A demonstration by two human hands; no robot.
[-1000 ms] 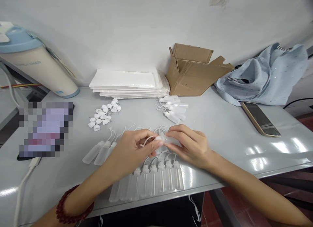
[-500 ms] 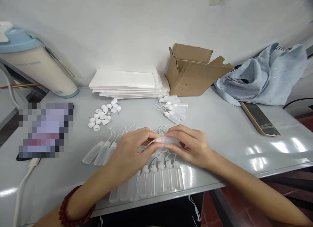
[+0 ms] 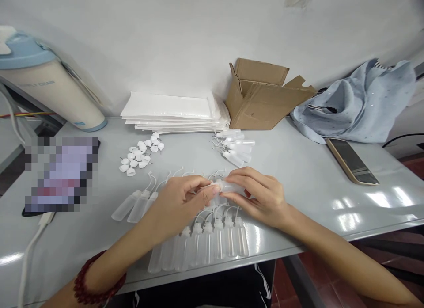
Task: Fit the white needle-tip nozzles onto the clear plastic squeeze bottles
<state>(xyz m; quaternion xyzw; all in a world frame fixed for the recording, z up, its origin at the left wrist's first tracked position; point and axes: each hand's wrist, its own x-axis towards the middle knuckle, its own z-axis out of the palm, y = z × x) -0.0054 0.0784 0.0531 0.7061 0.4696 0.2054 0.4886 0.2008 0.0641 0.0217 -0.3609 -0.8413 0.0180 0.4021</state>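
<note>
Over the middle of the grey table, a small translucent bottle (image 3: 229,187) lies sideways between my hands. My right hand (image 3: 261,195) is closed round its body. My left hand (image 3: 185,197) pinches its white neck end with thumb and fingers. Beneath and in front of my hands is a row of similar bottles (image 3: 219,239) with thin strings at their necks. More bottles (image 3: 132,206) lie to the left, partly hidden by my left arm. Several white caps with thin tips (image 3: 139,153) are scattered behind my left hand. A small pile of bottles (image 3: 236,146) rests behind my right hand.
White padded envelopes (image 3: 170,109) are stacked by the wall, beside an open cardboard box (image 3: 261,104). A blue cloth bag (image 3: 357,104) and a phone (image 3: 353,161) are at the right. A large flask (image 3: 56,89) and a blurred phone on a cable (image 3: 62,175) are at the left.
My left hand has shifted slightly left and its fingers have moved at the bottle's neck. My right hand still holds the bottle, its fingers a little higher.
</note>
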